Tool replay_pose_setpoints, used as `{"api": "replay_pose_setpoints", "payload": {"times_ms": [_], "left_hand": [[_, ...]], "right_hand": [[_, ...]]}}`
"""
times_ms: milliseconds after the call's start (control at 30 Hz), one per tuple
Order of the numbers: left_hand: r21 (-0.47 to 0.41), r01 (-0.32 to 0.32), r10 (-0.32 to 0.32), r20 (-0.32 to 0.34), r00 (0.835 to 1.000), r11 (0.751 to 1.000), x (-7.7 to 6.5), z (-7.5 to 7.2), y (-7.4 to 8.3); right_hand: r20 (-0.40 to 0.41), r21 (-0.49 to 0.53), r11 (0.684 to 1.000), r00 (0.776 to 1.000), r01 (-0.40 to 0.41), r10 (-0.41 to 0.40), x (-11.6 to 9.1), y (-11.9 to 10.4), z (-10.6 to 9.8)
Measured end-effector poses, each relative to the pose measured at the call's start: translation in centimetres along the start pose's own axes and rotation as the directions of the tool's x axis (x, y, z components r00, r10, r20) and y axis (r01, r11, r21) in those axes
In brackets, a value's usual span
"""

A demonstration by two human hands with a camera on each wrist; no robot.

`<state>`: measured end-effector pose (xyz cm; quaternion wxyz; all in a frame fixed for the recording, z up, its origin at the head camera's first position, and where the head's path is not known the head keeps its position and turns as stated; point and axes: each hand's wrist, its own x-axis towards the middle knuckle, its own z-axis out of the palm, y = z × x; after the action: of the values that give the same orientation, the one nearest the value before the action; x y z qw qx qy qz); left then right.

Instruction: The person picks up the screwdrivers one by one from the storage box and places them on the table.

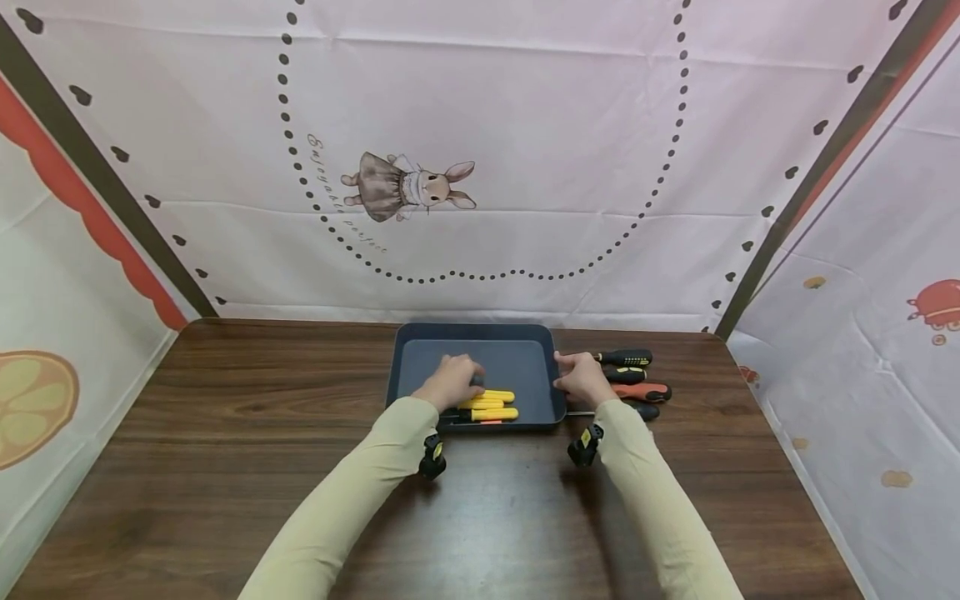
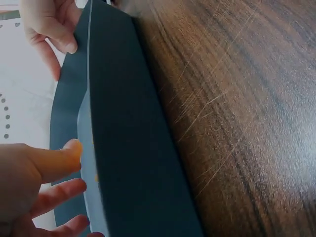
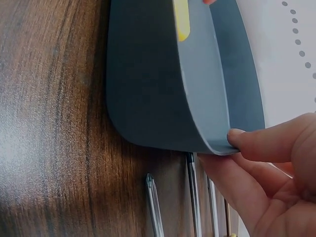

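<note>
A dark grey rectangular tray [image 1: 517, 360] lies at the back middle of the table. Several yellow-handled tools [image 1: 497, 414] lie in its near left part, partly covered by my left hand [image 1: 450, 383]. This hand reaches in over the left side, its thumb and fingers [image 2: 59, 195] spread apart and their tips inside the rim. At the tray's right end, my right hand [image 1: 583, 379] pinches the wall, with the thumb [image 3: 261, 145] inside and fingers outside. Screwdrivers with black [image 1: 626, 357] and orange [image 1: 642, 392] handles lie right beside that hand, shafts pointing toward the tray.
The brown wood-grain table [image 1: 262, 400] extends left of the tray and in front of it. Behind stands a white printed cloth [image 1: 525, 167] with a rabbit drawing. Metal screwdriver shafts [image 3: 155, 210] lie close by the tray's right end.
</note>
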<state>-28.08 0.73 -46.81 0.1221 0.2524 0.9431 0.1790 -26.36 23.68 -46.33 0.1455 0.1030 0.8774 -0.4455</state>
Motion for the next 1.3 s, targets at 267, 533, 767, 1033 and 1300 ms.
{"api": "replay_pose_setpoints", "payload": {"times_ms": [267, 533, 767, 1033, 1300], "left_hand": [[0.001, 0.004, -0.005, 0.028, 1.0, 1.0, -0.3, 0.5, 0.2], [0.026, -0.016, 0.015, 0.029, 0.999, 1.0, -0.2, 0.8, 0.5], [0.046, -0.004, 0.001, 0.063, 0.998, 0.999, -0.2, 0.8, 0.8], [0.043, 0.016, -0.017, 0.022, 1.0, 0.999, -0.4, 0.0, 0.6], [-0.002, -0.035, 0.034, -0.137, 0.99, 0.999, -2.4, -2.1, -0.3]], "right_hand": [[0.006, 0.003, 1.0, 1.0, 0.005, -0.005, 0.0, -0.1, 0.0], [-0.006, -0.014, 1.0, 1.0, 0.016, -0.016, 0.0, -0.1, 0.1], [-0.011, -0.035, 0.999, 1.0, 0.028, -0.028, -0.1, -0.2, 0.3], [-0.003, 0.017, 1.0, 1.0, -0.001, 0.001, -0.2, -0.1, 0.0], [0.005, 0.0, 1.0, 1.0, 0.006, -0.006, -0.3, -0.1, 0.0]]}}
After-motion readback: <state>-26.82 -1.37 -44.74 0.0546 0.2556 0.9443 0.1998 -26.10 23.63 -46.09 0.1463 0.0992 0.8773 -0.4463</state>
